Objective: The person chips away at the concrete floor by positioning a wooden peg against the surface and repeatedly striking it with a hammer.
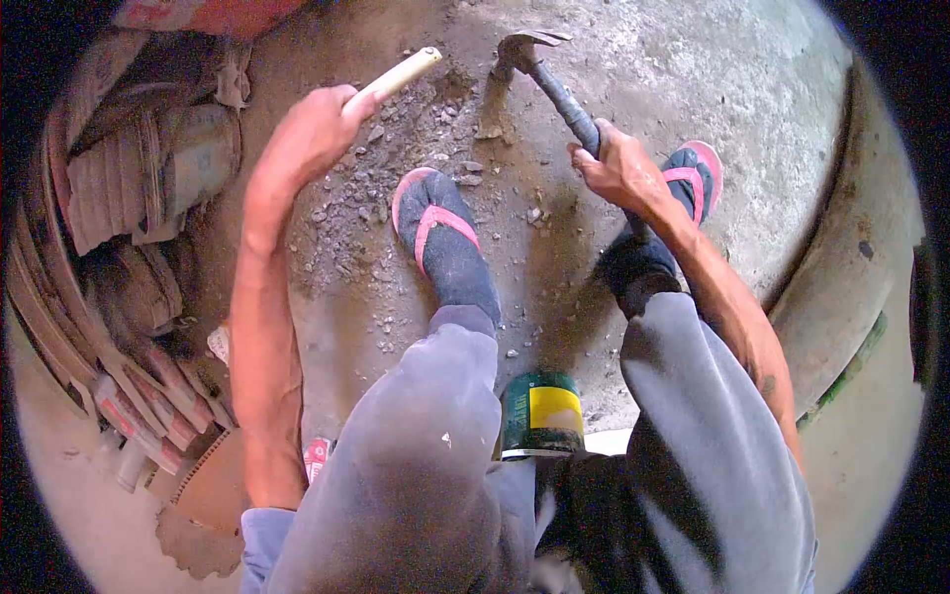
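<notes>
At lower centre sits a yellow-labelled green tub (542,411), its contents hidden; farther up, the right hand (625,174) grips a hammer (563,100) by its wrapped handle, while the left hand (309,134), closed around a pale rod (401,76), is near rubble (396,148) at upper centre-left

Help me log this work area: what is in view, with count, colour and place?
Hammer-like tool: 1, dark, right grip
Rod: 1, cream, left grip
Rubble: uncountable, grey, floor
Floor: 1, grey, underfoot
Container: 1, green-yellow, between legs
Packet: 1, red-white, by left leg
Layered pile: uncountable, brown, left
Red item: 1, top left
Curved object: 1, pale, right
Flip-flops: 2, pink, feet
Socks: 2, dark, feet
Trousers: 1, grey, legs
Left grip: 1, bare, upper left
Right grip: 1, bare, upper right
</notes>
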{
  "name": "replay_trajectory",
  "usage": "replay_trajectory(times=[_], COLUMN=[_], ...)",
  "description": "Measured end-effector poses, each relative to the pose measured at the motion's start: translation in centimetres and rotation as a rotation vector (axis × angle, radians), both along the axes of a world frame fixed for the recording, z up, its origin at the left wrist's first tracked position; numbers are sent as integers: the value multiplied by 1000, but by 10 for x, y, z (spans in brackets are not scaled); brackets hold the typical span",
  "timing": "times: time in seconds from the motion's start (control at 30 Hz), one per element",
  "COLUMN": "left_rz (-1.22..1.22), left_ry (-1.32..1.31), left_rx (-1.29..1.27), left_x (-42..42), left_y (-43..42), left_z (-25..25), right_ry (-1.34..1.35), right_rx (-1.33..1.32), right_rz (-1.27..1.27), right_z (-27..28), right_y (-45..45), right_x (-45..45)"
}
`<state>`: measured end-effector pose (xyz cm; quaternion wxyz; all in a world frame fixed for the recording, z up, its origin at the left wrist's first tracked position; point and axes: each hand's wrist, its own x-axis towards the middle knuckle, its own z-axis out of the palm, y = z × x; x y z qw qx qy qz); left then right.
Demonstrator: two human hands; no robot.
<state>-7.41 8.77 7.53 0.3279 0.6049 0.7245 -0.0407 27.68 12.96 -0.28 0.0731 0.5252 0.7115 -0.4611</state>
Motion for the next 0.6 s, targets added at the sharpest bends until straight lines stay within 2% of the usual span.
replay_trajectory(times=[0.13,0.3,0.4,0.5,0.6], left_rz=[343,444,328,424,280], left_ry=[-329,-357,-276,-351,-182], left_rx=[-48,18,182,161,287], left_x=[16,26,28,28,29], left_y=[-33,-61,-71,-73,-75], left_z=[-31,-74,-82,-84,-101], right_ry=[-44,-51,-13,11,19], right_rx=[-14,-38,-2,27,32], right_rz=[0,5,5,-19,-20], right_z=[2,3,5,18,37], right_y=[-1,0,-2,-3,2], right_x=[-2,-2,-3,-8,-20])
